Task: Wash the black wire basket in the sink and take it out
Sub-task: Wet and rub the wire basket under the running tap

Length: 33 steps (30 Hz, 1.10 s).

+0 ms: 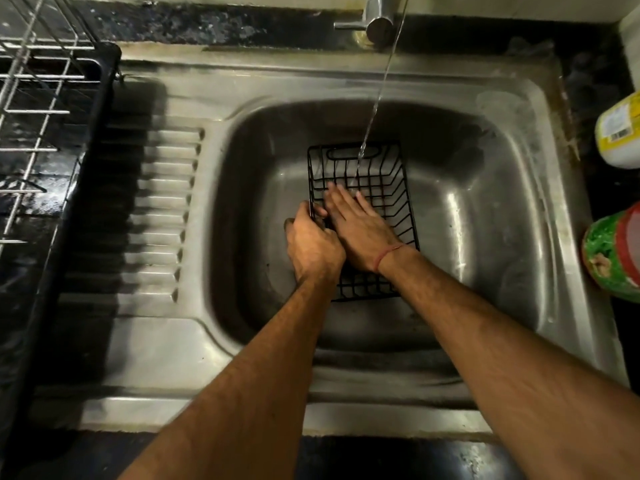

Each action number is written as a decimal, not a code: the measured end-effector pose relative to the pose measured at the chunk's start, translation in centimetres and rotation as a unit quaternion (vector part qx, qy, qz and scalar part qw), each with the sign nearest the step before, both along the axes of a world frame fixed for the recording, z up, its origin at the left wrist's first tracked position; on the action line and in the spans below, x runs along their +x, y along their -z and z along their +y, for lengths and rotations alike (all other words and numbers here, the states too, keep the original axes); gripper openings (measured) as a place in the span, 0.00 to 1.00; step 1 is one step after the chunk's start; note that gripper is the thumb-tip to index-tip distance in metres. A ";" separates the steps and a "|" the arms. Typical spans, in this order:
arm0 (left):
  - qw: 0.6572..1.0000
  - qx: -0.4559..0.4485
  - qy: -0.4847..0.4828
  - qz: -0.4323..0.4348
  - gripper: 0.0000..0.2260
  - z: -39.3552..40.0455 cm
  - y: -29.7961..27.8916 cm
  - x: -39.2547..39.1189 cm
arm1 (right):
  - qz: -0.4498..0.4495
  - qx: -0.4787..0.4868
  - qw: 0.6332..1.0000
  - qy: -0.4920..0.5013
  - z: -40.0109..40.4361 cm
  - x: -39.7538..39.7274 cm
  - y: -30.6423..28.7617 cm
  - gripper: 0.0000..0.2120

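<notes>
Sitting low in the basin of the stainless-steel sink (485, 209), a little right of its middle: the black rectangular wire basket (388, 188), long axis running away from the camera, open side up, slotted handle plate at its far end. Falling from the chrome tap (379, 15) at the top edge, a thin stream of water (375, 98), slanting down and landing inside the far half of the basket.

Gripping the basket's left rim: the left hand (313, 245), fingers curled over the top wire, knuckles toward the camera, clamped on the basket. Lying flat inside the basket, palm down: the right hand (360, 230), fingers (341, 199) straight and slightly spread, pressing on the wire floor just short of where the stream is landing. Circling the right wrist, a thin red thread band (389, 256). Touching near the basket's left edge, the two hands, right partly overlapping left.

Standing to the left of the ribbed draining board, a black plastic tray holding a silver wire dish rack (41, 98). Resting on the dark counter at the right edge, a white and yellow container (620, 133) and, nearer, a green and red packet (613, 254), both well apart from the basket.
</notes>
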State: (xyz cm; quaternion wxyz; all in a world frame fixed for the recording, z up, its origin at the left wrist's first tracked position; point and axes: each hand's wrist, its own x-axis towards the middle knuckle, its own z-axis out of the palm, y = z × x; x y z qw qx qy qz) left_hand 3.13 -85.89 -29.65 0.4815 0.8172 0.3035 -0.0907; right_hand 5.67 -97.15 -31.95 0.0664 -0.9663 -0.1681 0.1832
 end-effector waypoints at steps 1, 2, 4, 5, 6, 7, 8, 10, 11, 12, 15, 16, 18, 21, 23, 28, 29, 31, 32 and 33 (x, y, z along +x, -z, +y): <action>1.000 0.002 0.002 -0.001 0.20 0.0 -0.1 0.0 | -0.004 0.008 1.000 0.014 -0.3 0.1 0.1 0.36; 1.000 0.004 0.004 -0.002 0.19 0.0 0.0 0.1 | -0.006 0.008 0.997 0.075 -0.3 0.3 0.0 0.35; 1.000 0.002 0.002 -0.005 0.19 -0.1 -0.2 0.0 | -0.002 -0.005 0.989 0.150 0.1 0.3 0.2 0.37; 1.000 0.000 0.003 -0.005 0.20 -0.1 -0.2 0.0 | 0.000 -0.006 0.993 0.116 0.5 0.2 0.2 0.38; 1.000 0.000 0.006 -0.003 0.24 -0.1 -0.1 -0.1 | 0.002 -0.004 0.999 0.051 0.7 0.1 0.4 0.39; 1.000 0.002 0.009 0.000 0.26 -0.1 -0.2 -0.1 | 0.006 0.007 1.000 0.002 0.7 0.1 0.6 0.38; 1.000 0.002 0.009 0.002 0.26 -0.1 -0.2 0.0 | 0.010 0.016 1.000 0.004 0.7 0.2 0.6 0.36; 1.000 0.001 0.001 -0.004 0.21 -0.1 -0.1 0.1 | 0.011 0.010 0.992 0.127 0.7 0.5 0.3 0.36; 1.000 -0.002 -0.001 -0.002 0.20 -0.2 -0.2 0.0 | 0.009 -0.004 0.987 0.163 0.9 0.4 0.3 0.37; 1.000 -0.004 0.000 -0.001 0.21 -0.2 -0.1 0.0 | 0.010 -0.014 0.989 0.146 1.1 0.1 0.3 0.40; 1.000 0.002 0.004 0.000 0.22 -0.2 -0.2 0.1 | 0.021 0.013 0.999 0.033 0.5 0.1 0.3 0.37; 1.000 0.005 0.003 -0.004 0.20 -0.2 -0.3 0.0 | 0.012 0.018 0.998 0.064 0.2 0.2 0.2 0.36; 1.000 0.010 0.002 -0.012 0.17 -0.2 -0.5 -0.2 | 0.011 -0.007 0.991 0.134 0.0 0.2 0.1 0.37; 1.000 0.014 -0.005 -0.024 0.17 -0.3 -0.7 -0.4 | 0.028 -0.029 0.997 0.068 0.1 -0.3 1.0 0.42; 0.999 0.008 -0.027 -0.018 0.17 -0.5 -0.7 -0.7 | 0.042 0.004 0.998 0.043 -0.7 -0.2 0.8 0.45; 0.988 -0.064 -0.127 0.059 0.25 -1.3 -0.7 -0.8 | 0.055 0.024 0.998 0.010 -1.8 0.1 0.6 0.49; 0.988 -0.049 -0.128 0.070 0.31 -1.0 -1.1 -0.2 | 0.057 0.027 0.998 0.003 -1.9 0.1 0.7 0.48; 0.997 0.043 -0.060 0.028 0.40 0.3 -2.7 2.0 | 0.052 0.034 0.998 -0.004 -2.1 0.1 0.9 0.47; 0.994 0.108 0.008 -0.021 0.41 1.0 -3.7 3.4 | 0.044 0.037 0.998 -0.008 -2.2 0.2 1.1 0.46; 0.978 0.172 0.093 -0.069 0.39 1.6 -4.6 5.0 | 0.034 0.035 0.999 -0.013 -2.2 0.2 1.2 0.44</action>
